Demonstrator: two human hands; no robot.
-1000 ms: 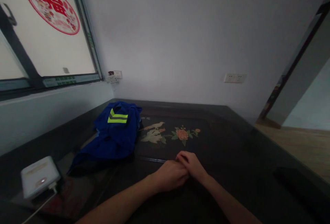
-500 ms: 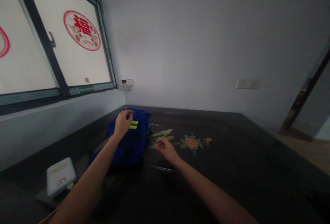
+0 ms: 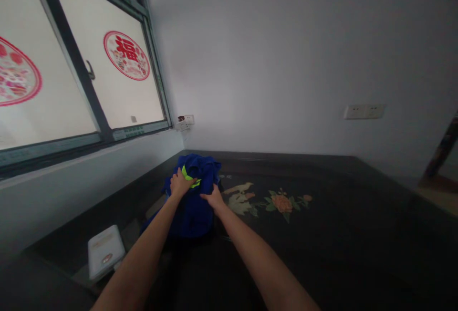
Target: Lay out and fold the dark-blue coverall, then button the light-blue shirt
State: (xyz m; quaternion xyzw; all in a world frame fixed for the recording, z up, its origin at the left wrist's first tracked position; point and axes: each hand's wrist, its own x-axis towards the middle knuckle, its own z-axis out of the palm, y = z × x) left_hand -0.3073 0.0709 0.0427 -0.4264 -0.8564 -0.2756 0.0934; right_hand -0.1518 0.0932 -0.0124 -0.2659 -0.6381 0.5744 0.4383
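Observation:
A blue garment (image 3: 195, 220) of cloth, with a yellow-green strip across it, lies in a crumpled heap on the dark tabletop (image 3: 339, 234). My left hand (image 3: 181, 186) is closed on its upper left part, right by the strip, which is bent and creased there. On the heap's right side my right hand (image 3: 213, 198) grips a fold of the same cloth between thumb and fingers. Some of the fingertips are hidden in the fabric.
A white power bank (image 3: 105, 251) with a cable plugged in lies at the left, beside my left forearm. Painted flowers (image 3: 281, 203) decorate the tabletop. A window (image 3: 136, 96) is on the left, and wall sockets (image 3: 364, 111) are on the wall behind.
My right hand has moved left from the painted bird onto the garment. My left hand has come down onto the cloth, and the strip is now bent. The view has shifted left.

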